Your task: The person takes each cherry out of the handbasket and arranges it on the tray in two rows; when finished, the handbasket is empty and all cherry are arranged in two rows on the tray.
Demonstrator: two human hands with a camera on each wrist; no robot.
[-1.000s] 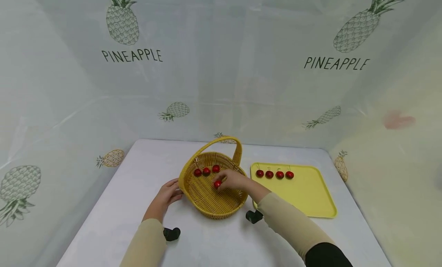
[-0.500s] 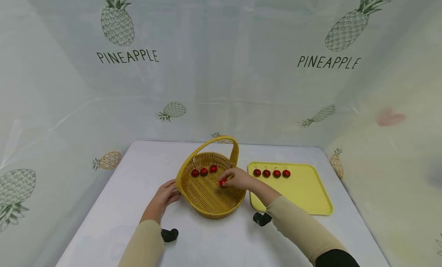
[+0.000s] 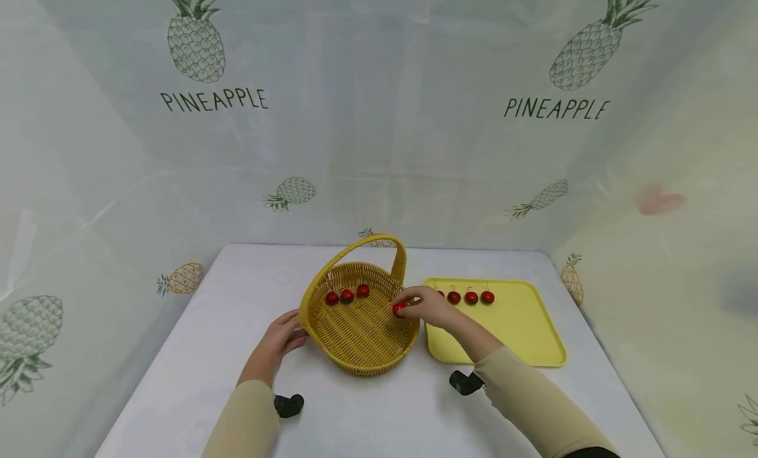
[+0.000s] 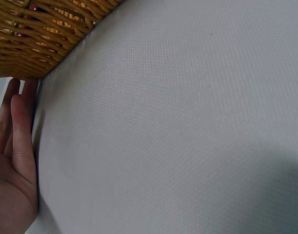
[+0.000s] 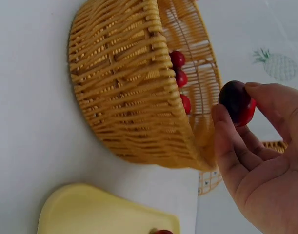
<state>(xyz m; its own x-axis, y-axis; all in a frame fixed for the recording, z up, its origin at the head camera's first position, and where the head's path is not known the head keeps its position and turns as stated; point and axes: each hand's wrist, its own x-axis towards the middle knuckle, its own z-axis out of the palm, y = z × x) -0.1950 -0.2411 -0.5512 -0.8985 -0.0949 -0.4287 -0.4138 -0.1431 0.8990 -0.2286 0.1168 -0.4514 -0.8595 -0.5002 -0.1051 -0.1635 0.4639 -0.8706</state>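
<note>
In the head view, my right hand (image 3: 423,305) is over the right rim of the yellow wicker basket (image 3: 361,339). It pinches a dark red cherry (image 5: 239,103) between thumb and fingertips, raised above the rim in the right wrist view. Three more cherries (image 3: 347,295) lie in a row at the back of the basket's inside. My left hand (image 3: 281,337) is at the basket's left side, touching it near the handle's base. Its fingers (image 4: 22,131) look fairly straight in the left wrist view, with the tips partly hidden by the wicker.
Right of the basket lies a yellow tray (image 3: 515,333), with several stemmed cherries (image 3: 470,298) in a row along its back; my right hand partly covers the leftmost. The basket's tall handle (image 3: 331,267) arches over its back left. A pineapple-printed curtain (image 3: 367,116) hangs behind the white table (image 3: 355,418).
My right hand has moved right with the pinched cherry, from over the basket's middle to its right rim. The left hand stays at the basket's side. The head view has shifted slightly.
</note>
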